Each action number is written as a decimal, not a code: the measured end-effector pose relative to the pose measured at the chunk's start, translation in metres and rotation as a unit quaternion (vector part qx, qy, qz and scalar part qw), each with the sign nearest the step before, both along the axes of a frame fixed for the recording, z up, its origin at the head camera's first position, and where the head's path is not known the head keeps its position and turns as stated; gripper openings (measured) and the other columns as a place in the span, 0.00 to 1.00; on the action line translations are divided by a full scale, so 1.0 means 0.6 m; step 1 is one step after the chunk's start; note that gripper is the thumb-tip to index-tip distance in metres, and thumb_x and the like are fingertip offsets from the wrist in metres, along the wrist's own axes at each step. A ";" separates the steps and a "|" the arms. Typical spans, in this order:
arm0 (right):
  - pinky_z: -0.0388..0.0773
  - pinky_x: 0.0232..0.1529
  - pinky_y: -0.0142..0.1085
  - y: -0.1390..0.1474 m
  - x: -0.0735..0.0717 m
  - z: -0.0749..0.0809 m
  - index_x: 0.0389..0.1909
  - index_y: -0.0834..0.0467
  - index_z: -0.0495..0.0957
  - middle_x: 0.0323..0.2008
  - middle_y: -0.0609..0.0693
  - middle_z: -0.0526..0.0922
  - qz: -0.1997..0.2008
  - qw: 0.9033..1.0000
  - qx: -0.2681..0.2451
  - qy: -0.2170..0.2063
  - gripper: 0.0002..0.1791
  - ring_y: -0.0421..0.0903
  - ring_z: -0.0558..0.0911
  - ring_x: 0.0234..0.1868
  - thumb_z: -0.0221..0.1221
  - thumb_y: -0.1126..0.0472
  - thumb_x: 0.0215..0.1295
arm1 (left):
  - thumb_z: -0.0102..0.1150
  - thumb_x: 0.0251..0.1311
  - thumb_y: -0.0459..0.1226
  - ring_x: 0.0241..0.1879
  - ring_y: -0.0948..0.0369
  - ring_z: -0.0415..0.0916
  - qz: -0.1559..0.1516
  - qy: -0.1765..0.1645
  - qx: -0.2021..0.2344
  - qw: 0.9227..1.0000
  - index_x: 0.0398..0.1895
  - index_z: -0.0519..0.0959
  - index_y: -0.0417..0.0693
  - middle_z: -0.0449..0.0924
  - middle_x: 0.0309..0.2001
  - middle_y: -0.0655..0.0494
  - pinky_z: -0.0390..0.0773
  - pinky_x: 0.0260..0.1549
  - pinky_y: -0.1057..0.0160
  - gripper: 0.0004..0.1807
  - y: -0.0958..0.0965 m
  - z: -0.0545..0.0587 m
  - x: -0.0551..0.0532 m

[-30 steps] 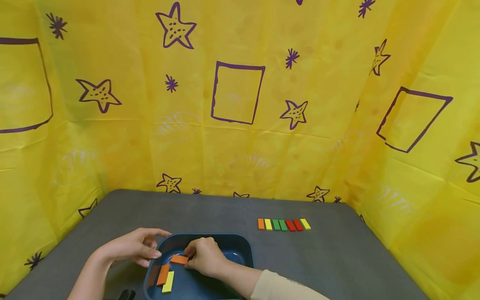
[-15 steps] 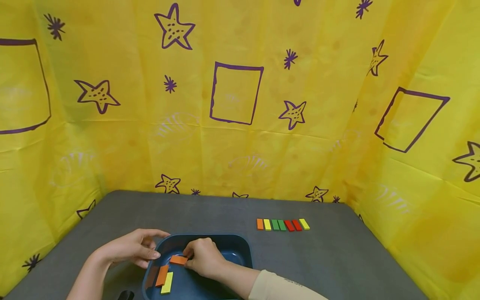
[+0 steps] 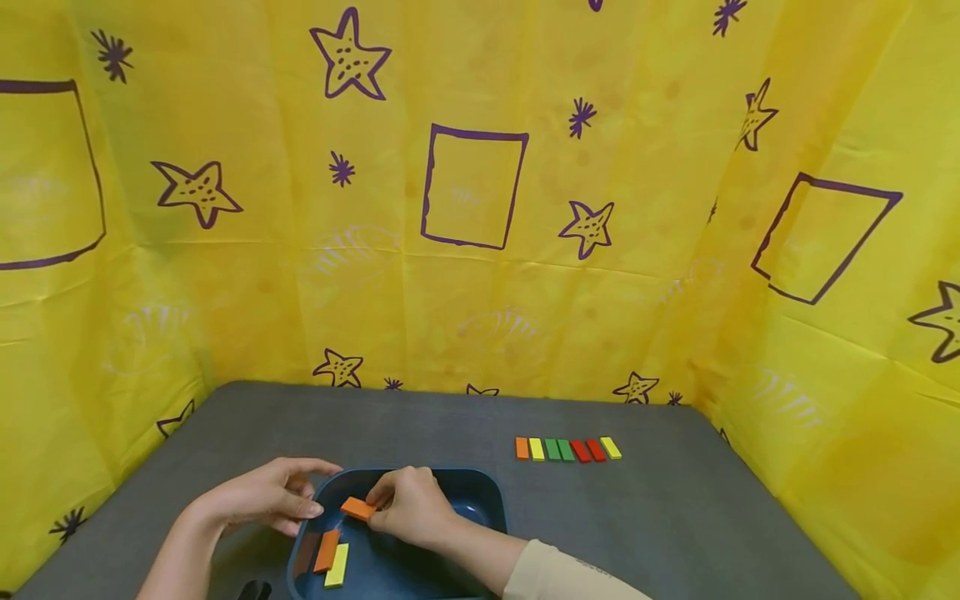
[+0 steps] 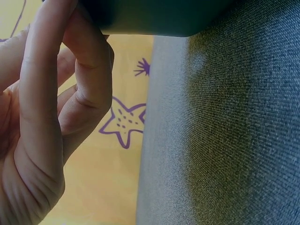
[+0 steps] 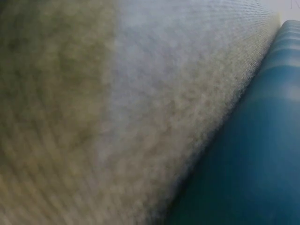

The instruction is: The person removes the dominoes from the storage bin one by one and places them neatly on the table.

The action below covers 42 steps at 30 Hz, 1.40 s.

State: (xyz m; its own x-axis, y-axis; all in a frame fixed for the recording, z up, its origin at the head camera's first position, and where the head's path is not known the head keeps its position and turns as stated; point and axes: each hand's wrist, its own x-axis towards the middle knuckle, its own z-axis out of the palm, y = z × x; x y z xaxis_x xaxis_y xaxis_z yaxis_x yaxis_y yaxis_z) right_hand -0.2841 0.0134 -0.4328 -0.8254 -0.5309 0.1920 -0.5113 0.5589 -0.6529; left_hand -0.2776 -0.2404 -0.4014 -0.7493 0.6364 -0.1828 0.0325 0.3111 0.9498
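Observation:
A dark blue bin (image 3: 405, 575) stands at the table's near side. My left hand (image 3: 273, 496) holds its far left corner, thumb at the rim and fingers outside. In the left wrist view, the curled fingers of the left hand (image 4: 44, 103) meet the bin's wall (image 4: 150, 18). Inside the bin, my right hand (image 3: 416, 510) pinches an orange block (image 3: 357, 508) at its right end, slightly tilted. Another orange block (image 3: 327, 552) and a yellow block (image 3: 337, 566) lie side by side at the bin's left. The right wrist view shows the bin's outer wall (image 5: 253, 154) but no hand.
A row of several orange, yellow, green and red blocks (image 3: 566, 450) lies on the grey tabletop (image 3: 660, 517) beyond the bin, to the right. A small black object (image 3: 255, 590) sits at the near left. Yellow patterned cloth (image 3: 480, 292) surrounds the table.
My right hand has lifted slightly, raising the orange block and tilting it. The left hand stays at the bin's corner, and the other blocks have not moved.

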 end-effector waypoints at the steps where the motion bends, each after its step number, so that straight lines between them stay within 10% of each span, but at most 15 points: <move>1: 0.75 0.28 0.18 0.000 0.000 0.001 0.31 0.58 0.88 0.27 0.44 0.88 0.000 1.000 -0.011 -0.004 0.06 0.25 0.76 0.23 0.71 0.65 0.50 | 0.56 0.69 0.35 0.25 0.68 0.74 0.000 0.000 0.000 1.000 0.72 0.52 0.23 0.74 0.31 0.57 0.82 0.29 0.69 0.38 0.000 0.000 0.000; 21: 0.78 0.27 0.23 0.034 -0.016 0.046 0.34 0.58 0.88 0.27 0.48 0.89 -0.036 0.994 -0.104 -0.004 0.08 0.28 0.80 0.24 0.70 0.66 0.50 | 0.59 0.67 0.37 0.26 0.68 0.74 0.009 -0.001 -0.009 1.000 0.72 0.54 0.24 0.74 0.31 0.56 0.82 0.29 0.69 0.38 0.001 0.000 0.002; 42: 0.81 0.28 0.27 0.173 -0.076 0.055 0.35 0.59 0.88 0.30 0.53 0.90 -0.177 0.974 -0.121 0.075 0.08 0.41 0.87 0.29 0.70 0.66 0.52 | 0.59 0.66 0.37 0.25 0.68 0.73 0.015 -0.001 -0.015 1.000 0.72 0.55 0.25 0.72 0.31 0.56 0.82 0.28 0.70 0.38 0.001 -0.001 -0.001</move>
State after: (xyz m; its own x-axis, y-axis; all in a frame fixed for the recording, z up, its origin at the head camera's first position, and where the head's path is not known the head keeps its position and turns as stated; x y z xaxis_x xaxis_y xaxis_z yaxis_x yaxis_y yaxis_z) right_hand -0.3299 0.1173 -0.3999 -0.9014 -0.1430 0.4087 -0.4148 0.5559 -0.7204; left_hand -0.2782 -0.2395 -0.4022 -0.7676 0.6080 -0.2028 0.0207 0.3398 0.9403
